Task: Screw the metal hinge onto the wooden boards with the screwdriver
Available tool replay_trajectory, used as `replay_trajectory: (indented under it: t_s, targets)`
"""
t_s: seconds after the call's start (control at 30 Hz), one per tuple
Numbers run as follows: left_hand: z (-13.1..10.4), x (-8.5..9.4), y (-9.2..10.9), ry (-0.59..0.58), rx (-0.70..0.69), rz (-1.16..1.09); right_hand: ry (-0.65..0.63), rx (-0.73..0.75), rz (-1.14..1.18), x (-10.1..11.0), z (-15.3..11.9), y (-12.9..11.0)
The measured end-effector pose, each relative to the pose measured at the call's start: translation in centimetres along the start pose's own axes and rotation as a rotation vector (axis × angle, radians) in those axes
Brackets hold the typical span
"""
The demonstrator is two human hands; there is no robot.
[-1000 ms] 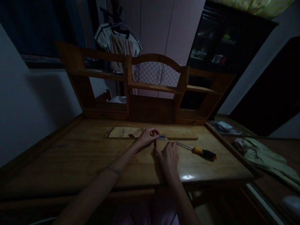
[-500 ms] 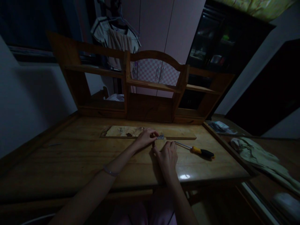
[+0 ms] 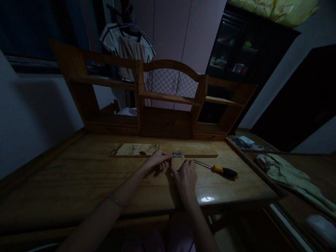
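Observation:
A small metal hinge (image 3: 177, 154) lies at the near edge of a long wooden board (image 3: 201, 151), whose left part has a pale, dark-marked surface. My left hand (image 3: 158, 161) is just left of the hinge, thumb and fingertips pinched together; anything between them is too small to make out. Close beside it, my right hand (image 3: 186, 175) rests low over the desk, its index finger and thumb reaching toward the left fingertips, and what they hold cannot be made out. A screwdriver (image 3: 223, 170) with a yellow and black handle lies right of my right hand, its tip pointing left.
The wooden desk (image 3: 91, 182) carries a shelf unit (image 3: 168, 98) along its back edge. A thin, small object (image 3: 58, 165) lies at the left of the desk. Beyond the right edge are a pale green cloth (image 3: 283, 171) and plastic-wrapped things (image 3: 245, 141).
My left hand has drawn back slightly from the hinge, so more of the metal shows. Its fingertips now meet near my right fingertips. The view has shifted a little.

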State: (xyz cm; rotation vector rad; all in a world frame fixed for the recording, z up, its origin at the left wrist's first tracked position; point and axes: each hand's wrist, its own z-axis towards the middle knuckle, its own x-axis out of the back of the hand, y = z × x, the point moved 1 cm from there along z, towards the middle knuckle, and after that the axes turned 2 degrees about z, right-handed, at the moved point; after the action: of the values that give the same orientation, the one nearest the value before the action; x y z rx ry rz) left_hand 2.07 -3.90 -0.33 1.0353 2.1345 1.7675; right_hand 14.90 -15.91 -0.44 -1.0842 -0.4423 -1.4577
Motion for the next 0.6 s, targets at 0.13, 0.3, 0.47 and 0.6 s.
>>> replay_trajectory:
  t_s: [0.13, 0.3, 0.47, 0.6]
  targets:
    - [0.3, -0.9, 0.2, -0.060, 0.007, -0.076, -0.012, 0.011, 0.003, 0.1, 0.0, -0.1]
    - [0.5, -1.6, -0.1, -0.063, -0.009, -0.073, -0.032, 0.062, 0.019, 0.1, -0.1, 0.1]
    - [0.8, -1.6, -0.6, -0.083, -0.013, -0.053, 0.146, 0.206, 0.307, 2.7, 1.2, 5.0]
    - [0.6, -1.7, -0.4, -0.111, -0.034, -0.077, 0.166, 0.226, 0.215, 5.7, 3.6, 14.1]
